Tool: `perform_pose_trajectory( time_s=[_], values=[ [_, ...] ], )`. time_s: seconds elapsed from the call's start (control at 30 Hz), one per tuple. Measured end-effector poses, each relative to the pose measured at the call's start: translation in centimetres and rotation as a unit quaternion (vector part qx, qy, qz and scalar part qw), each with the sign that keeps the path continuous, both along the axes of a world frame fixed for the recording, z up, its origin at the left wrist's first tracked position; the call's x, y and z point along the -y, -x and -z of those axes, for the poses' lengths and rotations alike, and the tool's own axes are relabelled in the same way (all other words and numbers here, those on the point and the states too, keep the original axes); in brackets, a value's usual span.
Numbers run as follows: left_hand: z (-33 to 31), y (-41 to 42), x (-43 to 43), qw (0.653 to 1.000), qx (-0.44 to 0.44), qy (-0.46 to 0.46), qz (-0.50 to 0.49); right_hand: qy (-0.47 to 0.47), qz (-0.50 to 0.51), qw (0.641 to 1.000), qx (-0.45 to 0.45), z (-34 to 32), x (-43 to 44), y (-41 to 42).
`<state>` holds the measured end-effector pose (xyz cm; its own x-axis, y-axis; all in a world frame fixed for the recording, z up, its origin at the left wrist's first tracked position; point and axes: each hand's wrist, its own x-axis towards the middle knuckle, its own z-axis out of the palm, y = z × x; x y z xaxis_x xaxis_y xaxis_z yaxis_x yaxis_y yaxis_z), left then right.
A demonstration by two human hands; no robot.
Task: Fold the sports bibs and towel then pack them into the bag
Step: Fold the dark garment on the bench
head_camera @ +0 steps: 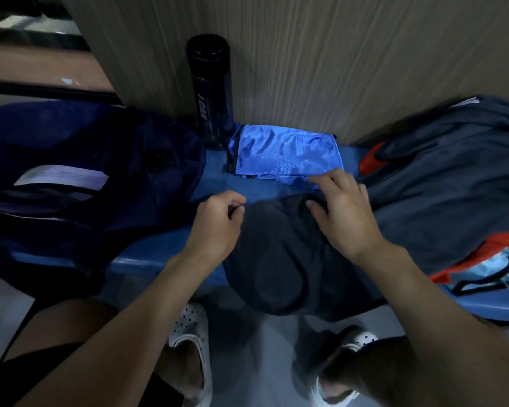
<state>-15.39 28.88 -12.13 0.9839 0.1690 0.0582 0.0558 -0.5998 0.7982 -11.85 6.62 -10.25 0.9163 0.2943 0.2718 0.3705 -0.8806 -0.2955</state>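
Two white shoes stand on the pale floor at the bottom of the frame, with bare forearms reaching up from both lower corners.

In the middle, a dark grey towel lies on the blue desk. It is matte, softly creased and rounded at its lower end. Its long axis runs from the frame's centre down toward the bottom, and that lower end hangs over the desk's near edge.

The left hand holds the towel's upper left corner, its fingers curled together and pinching the edge. The right hand is on the towel's upper right edge. Its fingers are apart and bent, and its thumb presses the cloth. I cannot tell whether this hand grips.

Just above the hands lies a folded blue bib, shiny and wrinkled. Its long axis runs left to right, and its black-trimmed end points to the left. The right fingertips reach its near edge.

A black bottle stands upright to the upper left of the bib, against a wood panel.

A navy bag with a white label fills the left side. At the right is a heap of grey cloth, with an orange bib and a pale blue bib showing at its edges.
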Motion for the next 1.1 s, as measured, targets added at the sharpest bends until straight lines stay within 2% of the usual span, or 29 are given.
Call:
perform_pose_trajectory(
  time_s=[0.07,0.13,0.2,0.27,0.33,0.43,0.5,0.6,0.67,0.77,0.83,0.93,1.03,1.1],
  values=[
    [0.3,0.1,-0.2,1.0,-0.005,-0.024,0.013,0.036,-0.012,0.999,-0.004,-0.5,-0.2,1.0],
    [0.4,0.4,-0.3,0.996,0.013,-0.071,0.057,0.03,-0.002,0.999,-0.037,-1.1,0.3,2.4],
    [0.9,0.7,-0.4,0.981,0.03,-0.153,0.115,0.045,0.023,0.997,-0.066,-1.1,1.3,4.0],
    [1.5,1.0,-0.4,0.956,0.028,-0.253,0.148,0.125,0.054,0.988,-0.073,-0.5,2.7,5.3],
    [2.1,1.2,-0.9,0.931,0.038,-0.329,0.153,0.2,0.084,0.968,-0.125,-0.1,3.6,6.3],
    [2.6,1.1,-2.1,0.907,0.063,-0.404,0.106,0.192,0.048,0.965,-0.174,0.3,4.4,7.2],
    [2.0,1.4,-1.7,0.906,0.097,-0.405,0.081,0.178,-0.003,0.969,-0.173,0.3,4.4,7.6],
    [0.8,3.1,1.2,0.929,0.138,-0.328,0.105,0.143,-0.03,0.98,-0.138,0.4,4.6,7.1],
    [1.2,4.4,3.1,0.936,0.078,-0.31,0.144,0.151,-0.002,0.984,-0.098,0.6,4.8,6.7],
    [3.3,4.8,2.8,0.903,0.003,-0.394,0.171,0.209,0.041,0.968,-0.131,1.7,5.2,7.0],
    [3.9,4.3,1.4,0.888,-0.009,-0.419,0.191,0.234,0.049,0.959,-0.152,2.5,5.2,7.7],
    [3.4,3.8,-0.7,0.871,-0.017,-0.438,0.223,0.256,0.026,0.958,-0.129,2.3,4.7,9.0],
    [2.4,3.5,-1.0,0.88,-0.036,-0.415,0.229,0.247,0.023,0.965,-0.081,1.1,4.6,9.0],
    [1.6,3.5,0.0,0.896,-0.015,-0.387,0.217,0.238,0.029,0.968,-0.068,0.9,4.9,8.2]
  ],
)
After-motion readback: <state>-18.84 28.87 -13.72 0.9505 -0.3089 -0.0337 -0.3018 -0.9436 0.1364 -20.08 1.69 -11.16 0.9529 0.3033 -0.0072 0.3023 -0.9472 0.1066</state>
